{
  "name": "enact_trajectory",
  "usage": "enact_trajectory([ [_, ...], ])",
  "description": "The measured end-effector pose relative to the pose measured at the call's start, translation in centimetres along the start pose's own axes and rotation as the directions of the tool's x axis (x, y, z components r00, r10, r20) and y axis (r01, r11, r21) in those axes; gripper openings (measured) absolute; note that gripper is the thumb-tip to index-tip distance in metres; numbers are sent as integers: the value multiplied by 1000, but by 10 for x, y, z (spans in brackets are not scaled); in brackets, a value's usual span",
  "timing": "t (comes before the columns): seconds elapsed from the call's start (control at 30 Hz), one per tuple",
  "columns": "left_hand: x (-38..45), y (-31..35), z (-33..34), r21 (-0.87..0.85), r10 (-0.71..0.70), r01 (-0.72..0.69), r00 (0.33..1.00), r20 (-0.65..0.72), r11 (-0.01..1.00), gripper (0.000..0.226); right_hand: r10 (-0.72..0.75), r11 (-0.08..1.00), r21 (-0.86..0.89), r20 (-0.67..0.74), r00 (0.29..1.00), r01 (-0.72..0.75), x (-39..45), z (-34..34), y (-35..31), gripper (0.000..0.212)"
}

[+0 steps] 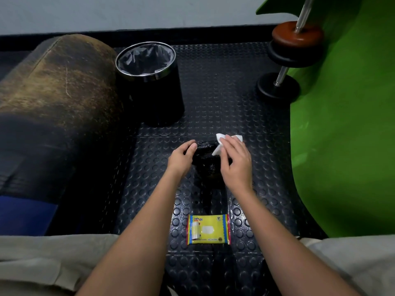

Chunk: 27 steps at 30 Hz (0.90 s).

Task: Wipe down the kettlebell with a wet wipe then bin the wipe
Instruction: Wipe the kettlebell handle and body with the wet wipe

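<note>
A black kettlebell stands on the studded black floor mat in the middle of the head view. My left hand grips the left end of its handle. My right hand presses a white wet wipe against the right side of the handle, and the wipe's corners stick out past my fingers. The kettlebell's body is dark and partly hidden between my hands. A black bin with a chrome rim and a grey liner stands behind and to the left.
A yellow wet-wipe pack lies on the mat near my knees. A worn brown and black punching bag lies along the left. Dumbbells rest at the back right beside a green mat.
</note>
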<state>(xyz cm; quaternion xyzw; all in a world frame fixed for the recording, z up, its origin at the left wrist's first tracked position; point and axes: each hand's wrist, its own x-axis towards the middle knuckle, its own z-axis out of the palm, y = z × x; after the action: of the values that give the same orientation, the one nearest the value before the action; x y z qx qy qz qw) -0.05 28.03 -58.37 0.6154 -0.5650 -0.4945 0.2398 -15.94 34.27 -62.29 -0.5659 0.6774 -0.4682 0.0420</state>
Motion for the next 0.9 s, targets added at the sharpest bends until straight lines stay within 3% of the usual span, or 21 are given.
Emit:
enact_trajectory([
  [0.1, -2, 1, 1, -2, 7, -7, 1000, 5, 1000, 39, 216, 969, 134, -67, 974, -205, -4, -5, 2, 32],
  [0.17, -3, 1, 1, -10, 12, -12, 1000, 3, 1000, 39, 448, 877, 214, -38, 893, -431, 0, -10, -5, 34],
  [0.23, -3, 1, 1, -14, 9, -9, 1000, -1, 1000, 39, 704, 659, 286, 90, 704, -696, 10, -13, -3, 37],
  [0.3, -3, 2, 2, -12, 3, -3, 1000, -3, 1000, 39, 832, 385, 338, 276, 482, -859, 22, -15, 5, 38],
  [0.37, -3, 2, 2, -5, 4, -4, 1000, -5, 1000, 40, 835, 294, 322, 371, 405, -900, 30, -17, 9, 38],
  [0.43, -2, 2, 1, -7, 7, -7, 1000, -9, 1000, 40, 839, 330, 309, 338, 427, -892, 34, -15, 6, 38],
  [0.47, -2, 1, 1, -7, 6, -6, 1000, -10, 1000, 40, 830, 385, 313, 295, 474, -868, 33, -14, 1, 37],
  [0.57, -1, 0, 1, -1, 5, -5, 1000, -9, 1000, 39, 689, 689, 199, 122, 715, -697, 33, -11, -13, 31],
  [0.67, -1, -1, 1, -2, 10, -10, 1000, -17, 1000, 39, 350, 936, 21, 67, 934, -352, 32, -2, -20, 32],
  [0.73, 0, -1, 1, 3, 7, -7, 1000, -19, 1000, 38, 177, 984, -25, 84, 981, -176, 27, 6, -17, 32],
  [0.9, -2, 0, 3, 11, 9, -9, 1000, 2, 1000, 39, 110, 994, 25, 14, 994, -110, 7, -6, 4, 30],
])
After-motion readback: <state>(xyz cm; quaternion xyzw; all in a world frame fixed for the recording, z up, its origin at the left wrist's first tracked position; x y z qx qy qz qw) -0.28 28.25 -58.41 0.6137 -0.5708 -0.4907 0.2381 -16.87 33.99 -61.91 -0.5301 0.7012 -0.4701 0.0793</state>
